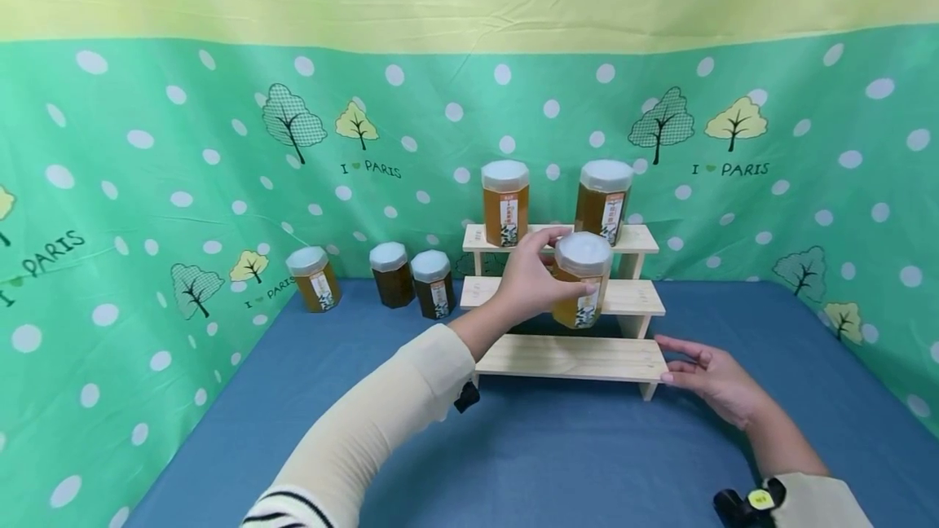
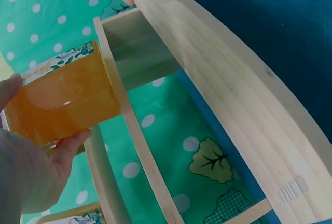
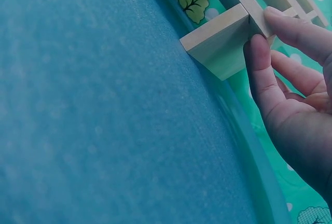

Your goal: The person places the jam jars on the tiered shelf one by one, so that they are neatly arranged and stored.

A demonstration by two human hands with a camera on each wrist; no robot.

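My left hand [image 1: 539,279] grips an amber honey jar [image 1: 584,300] with a white lid and a paper label, in front of the middle step of a three-step wooden stand [image 1: 572,355]. In the left wrist view, fingers and thumb lie on opposite sides of the honey jar [image 2: 65,99], right by the middle board's edge. My right hand [image 1: 715,381] holds the right end of the lowest board; thumb and forefinger are on that end in the right wrist view. Two more honey jars, an amber one [image 1: 505,206] and a browner one [image 1: 603,206], stand on the top step.
Left of the stand, on the blue cloth-covered table [image 1: 557,455], are an amber jar [image 1: 314,279] and two dark jars, one farther back [image 1: 392,275] and one nearer the stand [image 1: 433,285]. A green and yellow printed curtain [image 1: 411,104] hangs behind.
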